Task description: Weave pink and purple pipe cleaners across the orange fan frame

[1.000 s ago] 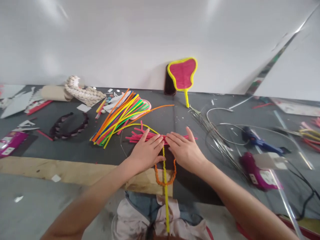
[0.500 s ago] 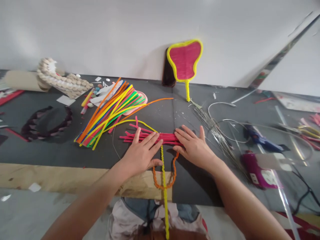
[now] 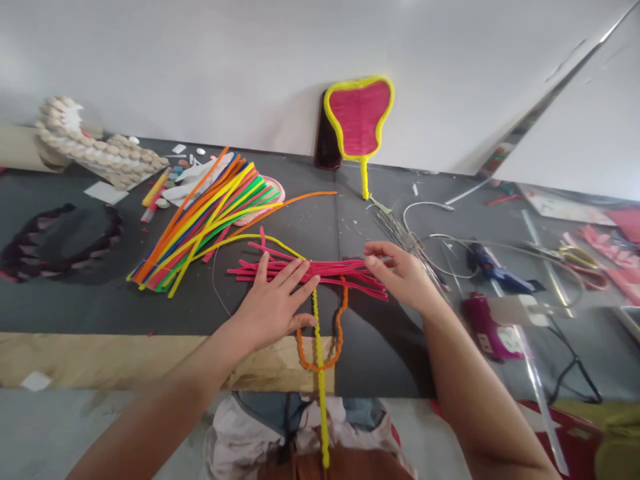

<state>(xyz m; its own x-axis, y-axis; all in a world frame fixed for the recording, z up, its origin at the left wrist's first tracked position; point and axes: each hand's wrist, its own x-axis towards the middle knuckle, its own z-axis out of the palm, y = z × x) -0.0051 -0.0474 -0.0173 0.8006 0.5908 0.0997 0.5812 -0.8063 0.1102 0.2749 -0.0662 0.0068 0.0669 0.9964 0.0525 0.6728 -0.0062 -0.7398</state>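
My left hand lies flat, fingers spread, on a bundle of pink pipe cleaners on the dark tabletop. At the bundle's right end, my right hand is lifted, its fingers loosely curled and the thumb apart, close to the pipe cleaner tips. I cannot see anything clearly gripped in it. A twisted yellow stem runs from under the bundle past the table's front edge. Joined to it is a curved orange twisted loop, reaching up to the bundle.
Left of the bundle lies a pile of multicoloured pipe cleaners. A pink fan shape with yellow edging leans on a dark phone at the wall. Loose wires, a glue gun and scissors lie right. A dark braided band is left.
My right hand has lifted off the pink bundle and moved slightly right, its fingers curling; the bundle's right ends now show, fanned out. My left hand stays on the bundle. The view has shifted slightly.
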